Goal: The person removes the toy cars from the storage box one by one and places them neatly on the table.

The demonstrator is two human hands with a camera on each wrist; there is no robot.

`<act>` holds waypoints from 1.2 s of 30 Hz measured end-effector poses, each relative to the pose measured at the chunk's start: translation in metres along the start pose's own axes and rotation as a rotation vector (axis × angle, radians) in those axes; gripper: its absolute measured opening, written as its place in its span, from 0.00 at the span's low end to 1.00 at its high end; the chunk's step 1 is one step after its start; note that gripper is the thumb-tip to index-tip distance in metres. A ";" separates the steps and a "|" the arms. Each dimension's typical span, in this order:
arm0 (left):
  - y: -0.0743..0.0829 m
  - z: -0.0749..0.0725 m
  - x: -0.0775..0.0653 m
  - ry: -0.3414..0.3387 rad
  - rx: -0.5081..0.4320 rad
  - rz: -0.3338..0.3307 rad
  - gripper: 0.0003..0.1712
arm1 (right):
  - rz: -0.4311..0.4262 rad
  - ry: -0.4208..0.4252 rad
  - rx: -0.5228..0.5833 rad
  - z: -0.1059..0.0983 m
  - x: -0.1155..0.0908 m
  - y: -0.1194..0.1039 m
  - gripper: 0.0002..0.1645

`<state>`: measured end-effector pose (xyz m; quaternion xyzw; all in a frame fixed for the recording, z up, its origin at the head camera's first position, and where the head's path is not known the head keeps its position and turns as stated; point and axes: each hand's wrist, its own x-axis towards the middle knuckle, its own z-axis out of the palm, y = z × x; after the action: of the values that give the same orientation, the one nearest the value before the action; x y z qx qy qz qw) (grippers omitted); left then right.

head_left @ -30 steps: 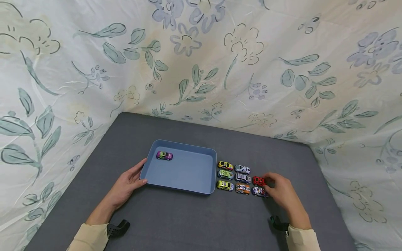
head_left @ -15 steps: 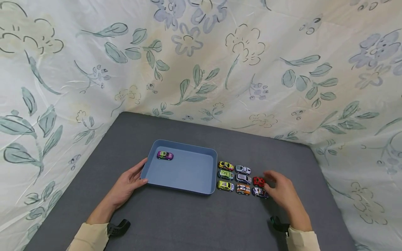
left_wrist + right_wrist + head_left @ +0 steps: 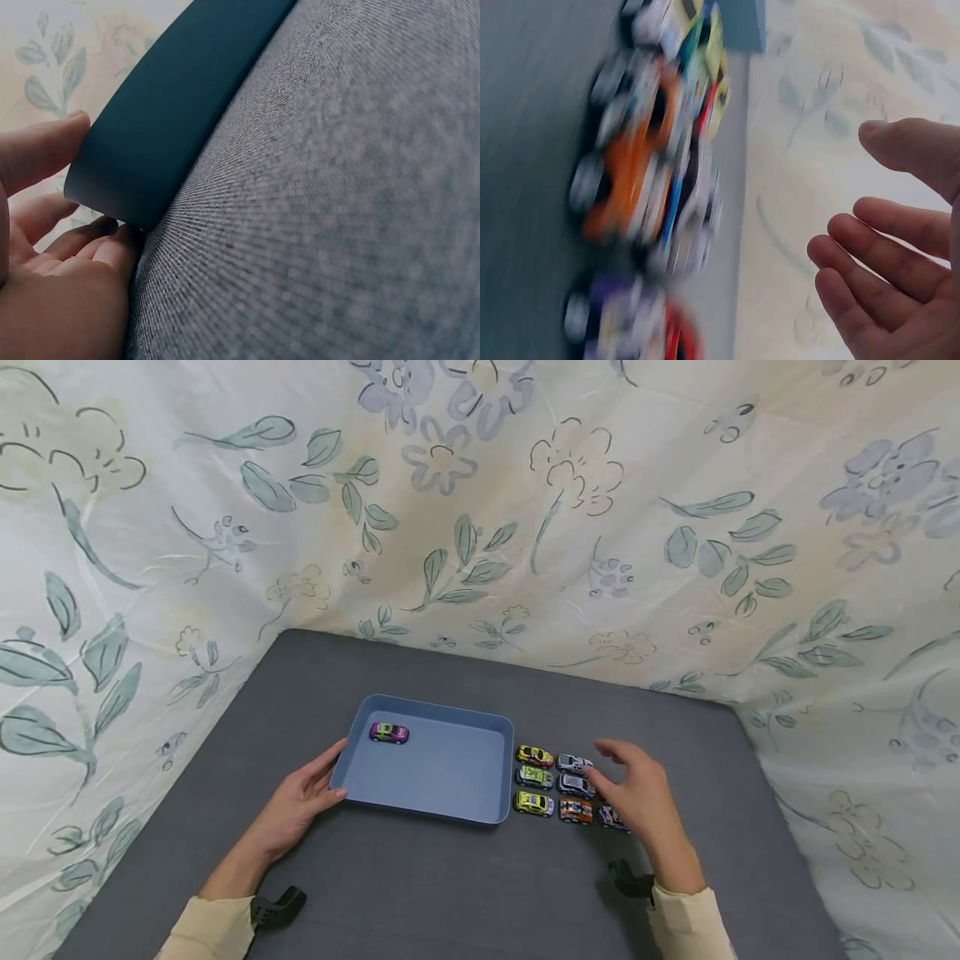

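Note:
My left hand (image 3: 288, 814) touches the left end of a shallow blue tray (image 3: 420, 814), its thumb at the front corner and its index finger on the side wall. A purple and green toy car (image 3: 389, 732) sits inside the tray, towards the back left. My right hand (image 3: 643, 793) hovers over the right side of a group of toy cars, thumb and fingers apart, holding nothing. Under it, a red toy car (image 3: 681, 330) is mostly hidden in the head view. Nearby are an orange toy car (image 3: 576, 811) and a dark purple and white one (image 3: 612, 817).
Right of the tray, three yellow or green toy cars (image 3: 534, 777) form a column. Beside them stand a white car (image 3: 573, 763) and a silver striped car (image 3: 575, 786). Floral cloth (image 3: 480, 552) rises behind and beside the dark grey tabletop (image 3: 450, 885).
My right hand has left the red car and moved left and away from me, over the cars, with nothing in it. My left hand and the tray stay put.

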<state>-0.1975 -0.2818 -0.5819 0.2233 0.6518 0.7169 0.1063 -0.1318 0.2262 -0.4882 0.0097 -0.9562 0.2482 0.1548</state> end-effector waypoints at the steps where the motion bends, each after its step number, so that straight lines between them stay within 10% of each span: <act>1: -0.001 0.000 0.000 0.000 -0.002 0.003 0.44 | -0.011 -0.003 0.012 0.004 0.003 -0.005 0.29; 36: 0.000 -0.001 -0.001 -0.007 -0.005 0.016 0.44 | -0.229 -0.228 0.271 0.082 0.039 -0.129 0.25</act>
<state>-0.1971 -0.2830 -0.5817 0.2307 0.6480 0.7185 0.1033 -0.1811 0.0759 -0.4837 0.1671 -0.9181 0.3525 0.0701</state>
